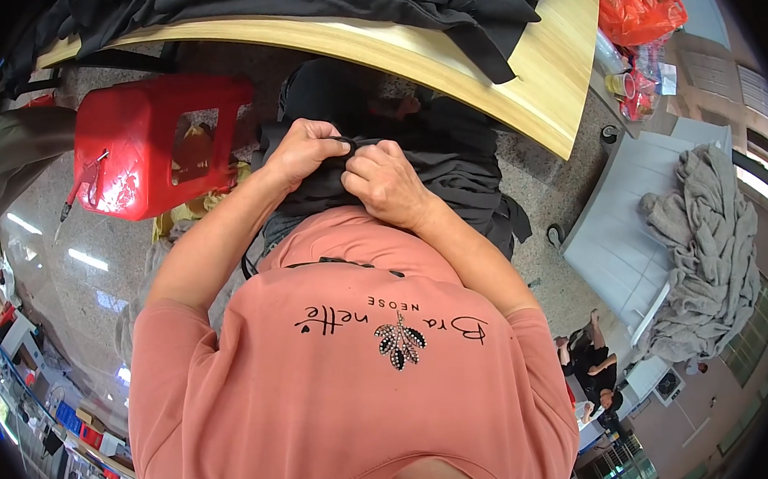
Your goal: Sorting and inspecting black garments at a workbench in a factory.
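1. The hands are close together, nearly meeting: the left hand [305, 151] has thumb and forefinger pinched on a narrow black strip [342, 142]; the right hand [387, 184] is curled with its fingers drawn in, and what it grips cannot be told.
2. The wooden table [558, 76] stands beyond both hands, apart from them.
3. The black fabric [454, 159] lies bunched beneath the hands, between table and pink shirt [325, 413], spreading farther rightward.
4. The strip lies between the hands, its long axis roughly side to side, nearer the left.
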`<state>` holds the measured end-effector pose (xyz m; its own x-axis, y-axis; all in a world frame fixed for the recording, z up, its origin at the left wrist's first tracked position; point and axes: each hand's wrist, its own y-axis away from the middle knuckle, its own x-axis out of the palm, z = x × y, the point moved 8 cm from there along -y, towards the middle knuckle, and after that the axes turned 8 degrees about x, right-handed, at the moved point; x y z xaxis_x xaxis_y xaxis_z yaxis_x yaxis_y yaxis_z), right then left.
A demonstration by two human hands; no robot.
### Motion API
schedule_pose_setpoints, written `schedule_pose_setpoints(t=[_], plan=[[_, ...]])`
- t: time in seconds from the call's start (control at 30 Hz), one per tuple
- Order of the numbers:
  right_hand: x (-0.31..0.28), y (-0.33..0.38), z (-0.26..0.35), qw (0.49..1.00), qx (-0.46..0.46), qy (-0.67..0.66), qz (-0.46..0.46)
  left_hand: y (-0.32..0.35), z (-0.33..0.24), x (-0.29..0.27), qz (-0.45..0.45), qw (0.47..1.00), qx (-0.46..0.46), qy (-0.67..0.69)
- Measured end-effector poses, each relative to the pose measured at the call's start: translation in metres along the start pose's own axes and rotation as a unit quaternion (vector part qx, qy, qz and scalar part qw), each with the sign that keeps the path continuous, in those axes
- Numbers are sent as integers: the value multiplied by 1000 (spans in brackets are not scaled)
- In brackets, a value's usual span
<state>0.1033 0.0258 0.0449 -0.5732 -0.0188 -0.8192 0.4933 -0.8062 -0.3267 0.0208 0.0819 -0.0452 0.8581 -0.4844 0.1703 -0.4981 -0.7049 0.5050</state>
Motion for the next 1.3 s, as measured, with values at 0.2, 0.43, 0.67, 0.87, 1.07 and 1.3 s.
schedule_pose_setpoints(t=[0.2, 0.43, 0.67, 0.87, 1.07, 1.3], plan=[[11, 9, -8, 993, 72, 32, 89, -2, 4, 5, 7, 999, 0, -42], [5, 5, -3, 995, 42, 46, 73, -3, 4, 10, 33, 999, -12, 18], [-13, 0, 8, 999, 12, 10, -35, -2, -2, 17, 79, 996, 37, -24], [-13, 3, -3, 995, 64, 28, -68, 3, 4, 17, 105, 994, 24, 0], [-9, 1, -16, 991, 115, -32, -54, 10, 9, 15, 62, 996, 40, 43], [0, 5, -28, 978, 191, -82, -31, 12, 11, 14, 21, 997, 71, 36]])
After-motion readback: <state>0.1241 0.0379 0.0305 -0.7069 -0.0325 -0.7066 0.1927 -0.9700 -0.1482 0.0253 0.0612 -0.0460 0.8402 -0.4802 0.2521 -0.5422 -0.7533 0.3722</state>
